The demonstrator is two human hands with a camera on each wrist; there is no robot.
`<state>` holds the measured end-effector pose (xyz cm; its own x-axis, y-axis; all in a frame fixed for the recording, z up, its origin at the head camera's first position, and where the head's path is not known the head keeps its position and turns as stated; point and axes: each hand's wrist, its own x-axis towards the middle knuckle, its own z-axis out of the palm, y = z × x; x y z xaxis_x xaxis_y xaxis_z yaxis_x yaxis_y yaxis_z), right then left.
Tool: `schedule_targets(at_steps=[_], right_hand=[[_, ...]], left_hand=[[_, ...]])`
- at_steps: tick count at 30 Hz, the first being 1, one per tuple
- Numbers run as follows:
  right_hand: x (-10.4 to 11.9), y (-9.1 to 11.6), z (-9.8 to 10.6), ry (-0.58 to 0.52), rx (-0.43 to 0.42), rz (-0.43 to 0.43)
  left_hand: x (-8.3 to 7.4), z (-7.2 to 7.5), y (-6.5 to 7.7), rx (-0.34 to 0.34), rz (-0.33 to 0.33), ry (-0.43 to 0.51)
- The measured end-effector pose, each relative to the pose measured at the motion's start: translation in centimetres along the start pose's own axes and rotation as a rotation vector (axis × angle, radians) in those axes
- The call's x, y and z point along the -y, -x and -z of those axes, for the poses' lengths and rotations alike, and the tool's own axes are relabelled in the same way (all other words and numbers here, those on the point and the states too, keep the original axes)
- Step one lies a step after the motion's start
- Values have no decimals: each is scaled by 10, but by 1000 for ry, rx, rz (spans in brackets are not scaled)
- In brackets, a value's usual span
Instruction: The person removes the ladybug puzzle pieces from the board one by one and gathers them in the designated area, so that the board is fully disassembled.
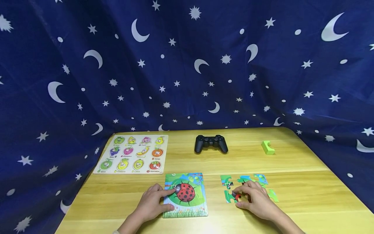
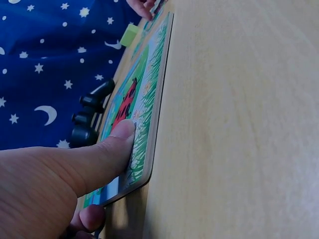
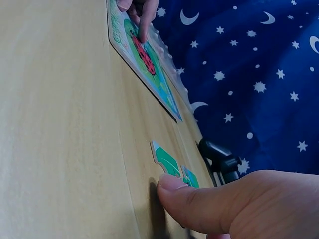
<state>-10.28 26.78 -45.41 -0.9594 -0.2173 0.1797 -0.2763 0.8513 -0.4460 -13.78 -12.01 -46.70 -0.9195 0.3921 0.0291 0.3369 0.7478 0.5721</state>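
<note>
A square ladybug picture board (image 1: 199, 195) lies flat on the table under my left hand (image 1: 152, 201). The left index finger rests on the ladybug's head, and the thumb (image 2: 112, 149) lies on the board's lower left part. To the right, my right hand (image 1: 257, 199) holds a puzzle piece (image 1: 237, 197) with red and black on it between index finger and thumb. The thumb (image 3: 182, 196) partly covers it in the right wrist view. Against it lies a green corner piece (image 1: 229, 196). More loose pieces (image 1: 261, 178) lie behind and beside the hand, some partly hidden.
A fruit peg board (image 1: 132, 154) lies at the back left. A black game controller (image 1: 211, 143) stands at the back middle, and a light green block (image 1: 267, 148) is at the back right. Another green piece (image 1: 273, 195) lies right of the right hand. A starry blue curtain (image 1: 187, 71) hangs behind the table.
</note>
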Motion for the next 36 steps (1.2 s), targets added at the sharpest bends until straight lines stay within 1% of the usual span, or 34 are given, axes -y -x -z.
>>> schedule_targets(at_steps=[4, 11, 26, 36], right_hand=[[1, 0, 1, -14, 17, -18], [1, 0, 2, -7, 15, -18], [-1, 0, 3, -7, 62, -23], [-1, 0, 1, -14, 34, -22]], left_hand=[[0, 0, 0, -7, -2, -4], [1, -1, 0, -9, 1, 0], [3, -2, -1, -9, 9, -25], [3, -1, -2, 0, 12, -16]])
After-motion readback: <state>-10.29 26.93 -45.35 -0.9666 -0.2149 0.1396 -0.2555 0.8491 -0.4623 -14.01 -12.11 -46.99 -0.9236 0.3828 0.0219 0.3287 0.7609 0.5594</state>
